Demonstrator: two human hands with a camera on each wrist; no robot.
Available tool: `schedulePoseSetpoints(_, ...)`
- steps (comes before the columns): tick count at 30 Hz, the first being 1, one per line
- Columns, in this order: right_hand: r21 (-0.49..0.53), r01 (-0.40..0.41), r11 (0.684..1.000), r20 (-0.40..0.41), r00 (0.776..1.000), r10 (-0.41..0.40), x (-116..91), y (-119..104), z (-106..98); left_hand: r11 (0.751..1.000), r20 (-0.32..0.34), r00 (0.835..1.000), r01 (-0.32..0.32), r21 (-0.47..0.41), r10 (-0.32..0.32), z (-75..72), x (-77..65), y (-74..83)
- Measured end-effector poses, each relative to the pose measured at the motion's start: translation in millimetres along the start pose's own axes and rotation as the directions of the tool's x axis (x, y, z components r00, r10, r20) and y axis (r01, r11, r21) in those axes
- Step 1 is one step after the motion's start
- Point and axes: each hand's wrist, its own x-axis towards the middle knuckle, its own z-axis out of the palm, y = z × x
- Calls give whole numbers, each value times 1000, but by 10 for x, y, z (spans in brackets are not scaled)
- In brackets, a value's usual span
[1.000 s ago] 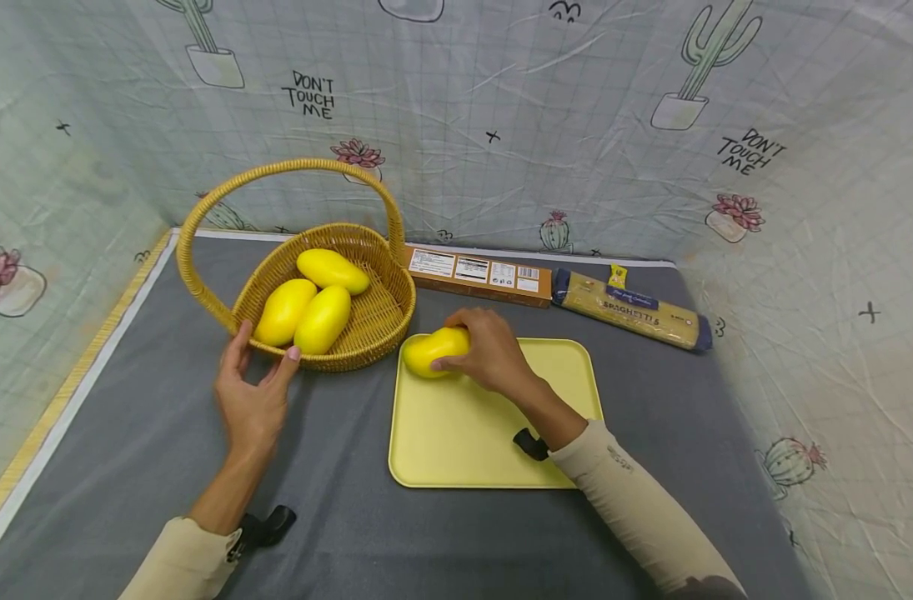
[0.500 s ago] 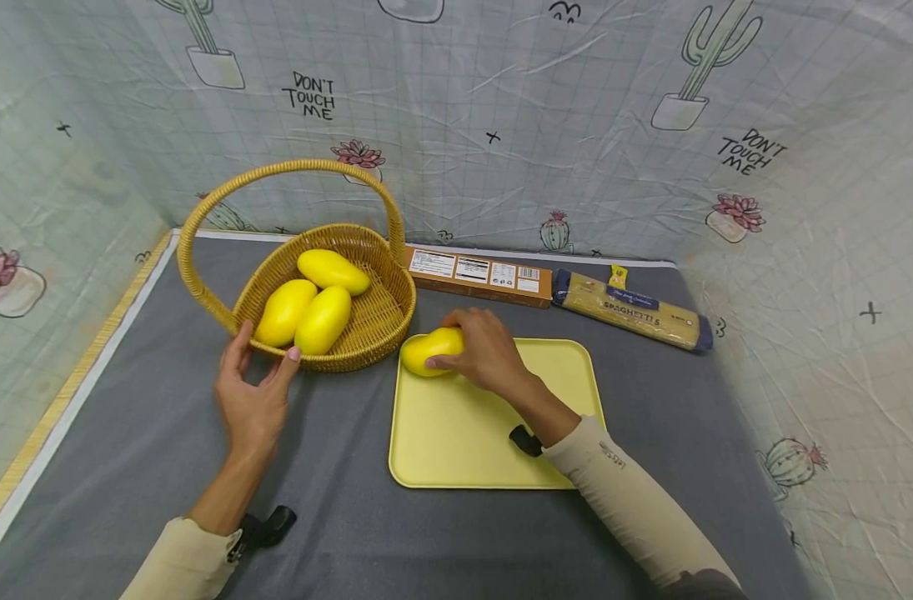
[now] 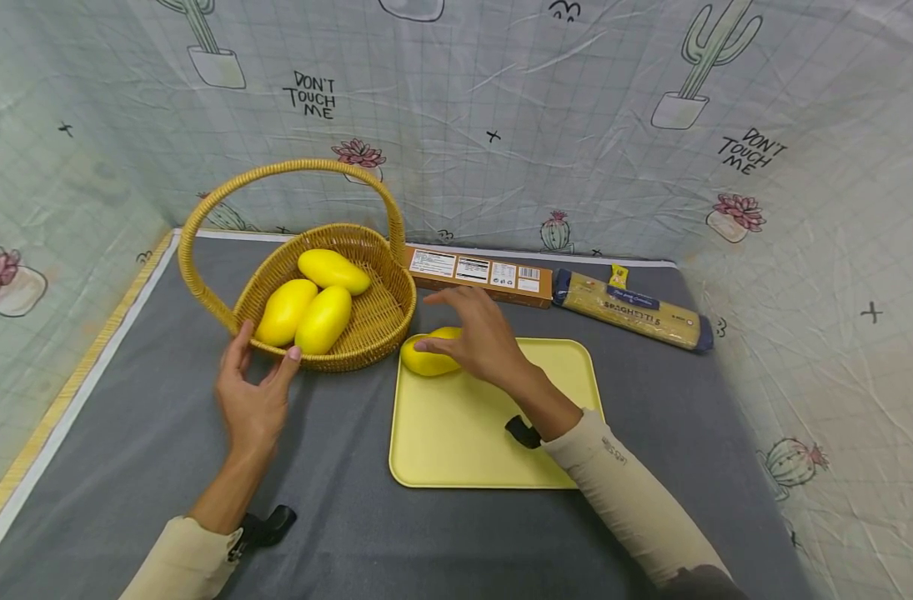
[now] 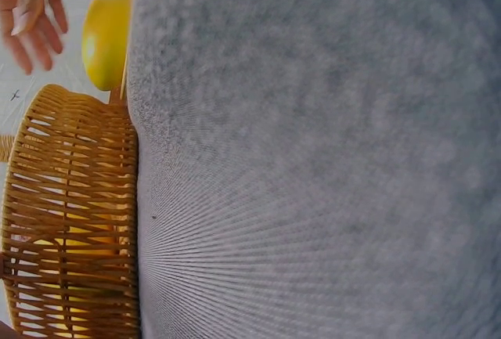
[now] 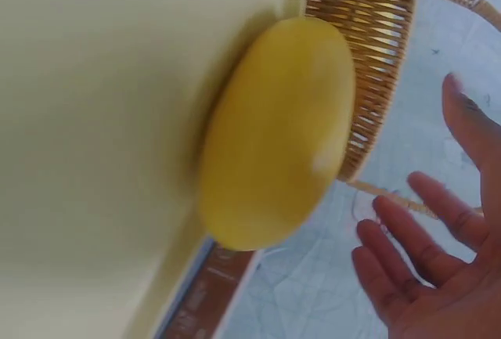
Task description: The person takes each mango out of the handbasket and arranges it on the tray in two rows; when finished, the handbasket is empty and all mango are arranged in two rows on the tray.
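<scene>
A yellow mango (image 3: 428, 358) lies at the far left corner of a pale yellow tray (image 3: 464, 450). My right hand (image 3: 486, 342) is over it with fingers spread; in the right wrist view a gap shows between these fingers and the mango (image 5: 278, 135). A wicker basket (image 3: 384, 321) with a tall handle stands left of the tray and holds three more mangoes (image 3: 323, 321). At the basket's near rim, my left hand (image 3: 253, 408) rests its thumb and fingertips. The left wrist view shows the basket's woven side (image 4: 74, 198) but hardly any of the left hand.
Behind the tray, a long brown box (image 3: 479, 279) lies along the back of the grey-covered table (image 3: 336, 517). To its right are a spaghetti packet (image 3: 632, 312) and a small yellow wrapper (image 3: 618, 276). Patterned cloth walls (image 3: 561, 108) stand close around the table.
My right hand has let go of the mango on the tray; its fingers have spread and lifted off. The left hand and the basket have stayed in place.
</scene>
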Motion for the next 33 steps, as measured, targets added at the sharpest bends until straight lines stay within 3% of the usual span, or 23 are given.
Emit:
schedulePoseSetpoints(8, 30, 113, 993, -18, 994, -112, 189, -184, 14, 1000, 5, 1000, 3, -10, -3, 1, 0, 8)
schedulePoseSetpoints(23, 116, 197, 973, 24, 979, -201, 556, -501, 253, 1000, -3, 1000, -11, 23, 11, 8, -10, 21)
schedulePoseSetpoints(33, 101, 222, 970, 105, 967, -233, 791, -661, 480, 1000, 3, 1000, 0, 31, 0, -1, 3, -5)
